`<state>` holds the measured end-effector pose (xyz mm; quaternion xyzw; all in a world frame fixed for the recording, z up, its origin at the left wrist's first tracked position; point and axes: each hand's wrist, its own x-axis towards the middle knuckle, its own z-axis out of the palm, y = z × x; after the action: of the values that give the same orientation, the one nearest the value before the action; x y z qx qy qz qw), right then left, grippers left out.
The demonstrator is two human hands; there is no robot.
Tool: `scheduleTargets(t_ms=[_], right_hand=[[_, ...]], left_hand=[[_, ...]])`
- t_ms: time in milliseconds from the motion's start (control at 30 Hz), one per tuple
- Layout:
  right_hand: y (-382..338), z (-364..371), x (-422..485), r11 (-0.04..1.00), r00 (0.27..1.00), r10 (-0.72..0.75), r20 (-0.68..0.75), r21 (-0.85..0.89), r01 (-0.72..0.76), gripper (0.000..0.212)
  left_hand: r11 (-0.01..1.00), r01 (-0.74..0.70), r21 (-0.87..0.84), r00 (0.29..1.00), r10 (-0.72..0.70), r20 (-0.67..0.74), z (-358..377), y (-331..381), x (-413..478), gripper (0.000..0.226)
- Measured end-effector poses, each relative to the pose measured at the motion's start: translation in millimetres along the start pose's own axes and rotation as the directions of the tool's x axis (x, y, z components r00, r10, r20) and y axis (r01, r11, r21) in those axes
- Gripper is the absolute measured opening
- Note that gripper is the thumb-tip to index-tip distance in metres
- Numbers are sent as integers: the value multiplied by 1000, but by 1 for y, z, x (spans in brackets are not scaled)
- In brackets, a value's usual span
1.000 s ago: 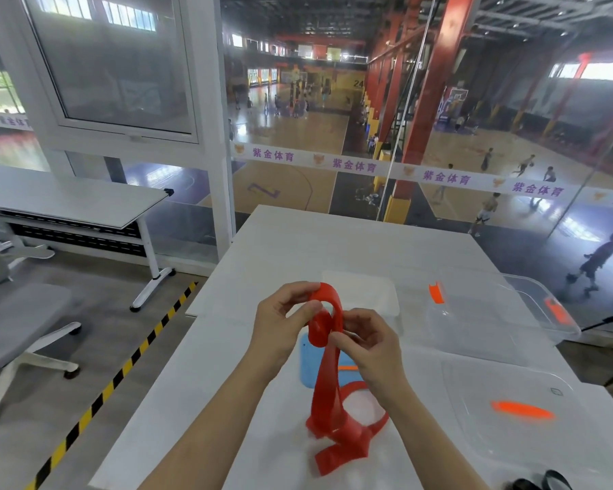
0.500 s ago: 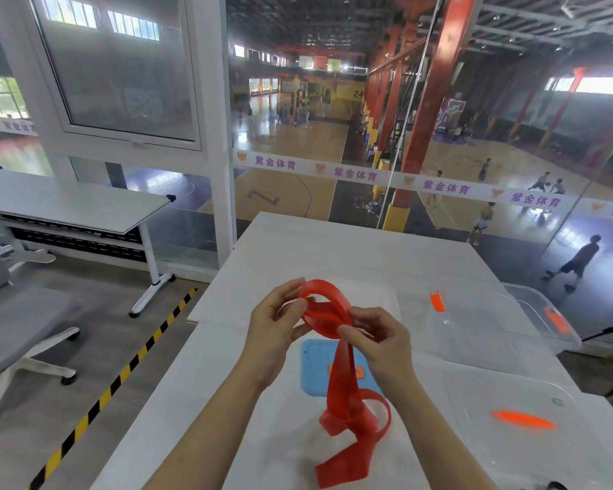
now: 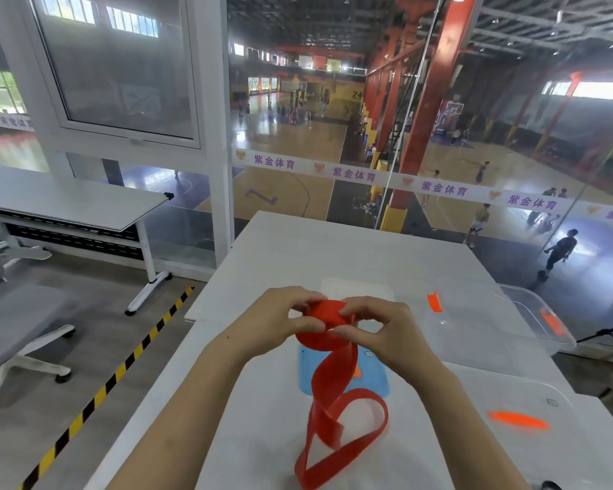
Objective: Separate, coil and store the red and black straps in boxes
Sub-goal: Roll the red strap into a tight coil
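A red strap (image 3: 333, 390) is partly rolled into a small coil held above the white table (image 3: 298, 249). My left hand (image 3: 280, 320) pinches the coil from the left and my right hand (image 3: 383, 327) pinches it from the right. The loose tail hangs down, twists and loops on the table near the front edge. A clear plastic box (image 3: 482, 323) with orange latches stands at the right. A clear lid (image 3: 524, 419) with an orange handle lies nearer, at the right. A bit of black strap (image 3: 549, 485) shows at the bottom right edge.
A blue lid (image 3: 307, 376) lies flat under the hanging strap, and a white lid (image 3: 354, 288) lies behind my hands. Beyond the table is a glass wall over a sports hall. A grey chair (image 3: 11, 320) and another table (image 3: 64, 203) stand at the left.
The coil has grown tighter and rounder between my hands, taking up more strap. The hanging tail is shorter and its loop on the table has shifted.
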<state>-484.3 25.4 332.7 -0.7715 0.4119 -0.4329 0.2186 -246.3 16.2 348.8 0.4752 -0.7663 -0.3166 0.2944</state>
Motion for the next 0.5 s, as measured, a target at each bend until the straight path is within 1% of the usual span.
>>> scheduleTargets(t_ms=[100,200,333,400,500], right_hand=[[7,8,-7,978,991,108,-84,185,-91,28],[13,20,-13,910,969,212,-130,387,-147,33],[20,24,-16,866,946,282,-158,467,-180,32],[19,23,-14,862,944,283,-169,476,-173,35],[16,21,-10,808,930,313,-195,569,-152,36]], left_hand=[[997,-52,-58,995,46,-93,2,0,-1,29],[987,-69,-146,985,45,-167,6,3,1,26],[931,-58,-360,958,-50,-284,8,6,1,27],[893,-43,-447,953,-98,-287,9,7,1,28],[842,-29,-538,970,-107,-220,10,10,1,25]])
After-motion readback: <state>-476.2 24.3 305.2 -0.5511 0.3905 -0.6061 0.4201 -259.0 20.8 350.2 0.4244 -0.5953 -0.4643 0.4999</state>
